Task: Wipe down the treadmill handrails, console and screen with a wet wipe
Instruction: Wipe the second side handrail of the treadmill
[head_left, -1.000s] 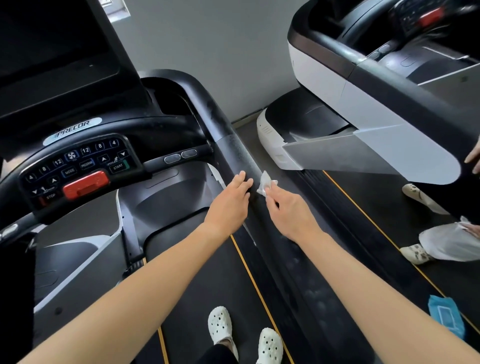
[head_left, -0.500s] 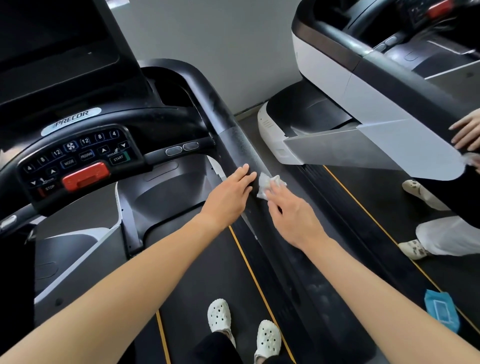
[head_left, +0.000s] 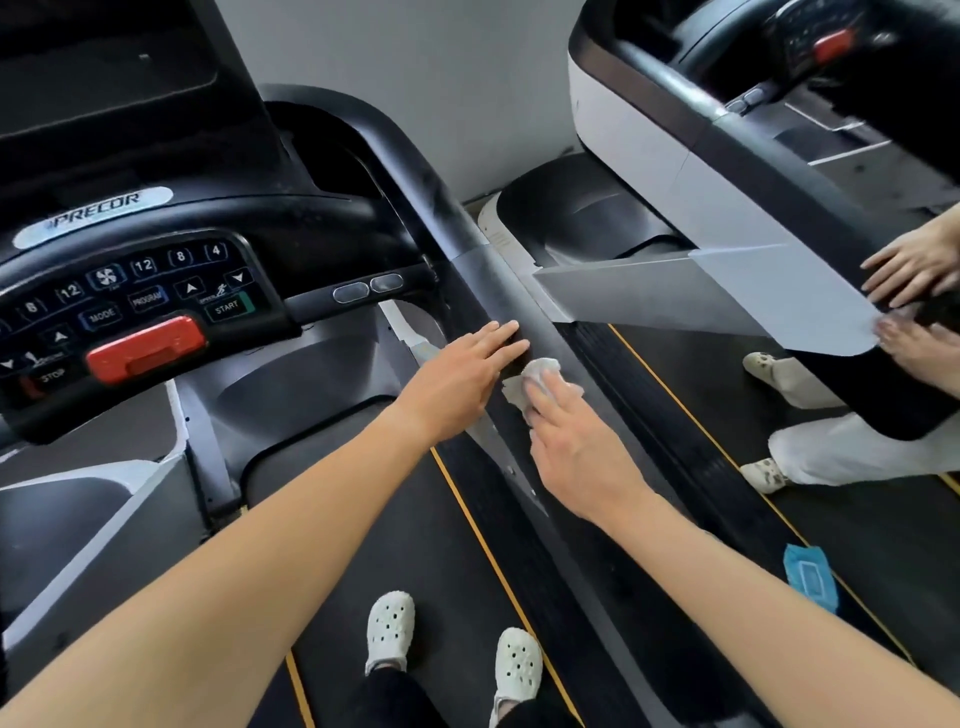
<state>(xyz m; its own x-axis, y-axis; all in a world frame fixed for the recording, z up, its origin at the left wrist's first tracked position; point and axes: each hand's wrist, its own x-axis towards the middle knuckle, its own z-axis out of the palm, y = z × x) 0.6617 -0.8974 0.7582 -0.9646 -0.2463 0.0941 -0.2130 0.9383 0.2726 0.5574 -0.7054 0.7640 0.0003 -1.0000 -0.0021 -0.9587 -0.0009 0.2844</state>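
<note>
Pressing with flat fingers, my right hand (head_left: 576, 447) pins the wet wipe (head_left: 540, 371) to the right handrail (head_left: 467, 244), and my left hand (head_left: 462, 379) lies open on the rail just beside it. The console (head_left: 130, 291) with its red stop bar (head_left: 145, 348) sits close on the left. A second treadmill (head_left: 649, 135) crowds the right, with another person's hands (head_left: 909, 270) on its rail and a blue wipe packet (head_left: 810, 577) on its belt. My fingers cover part of the wipe, and the screen (head_left: 104, 78) is cut off at the frame's top.

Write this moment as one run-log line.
area: right handrail | right hand: presses wet wipe onto it | left hand: flat on it, beside wipe
</note>
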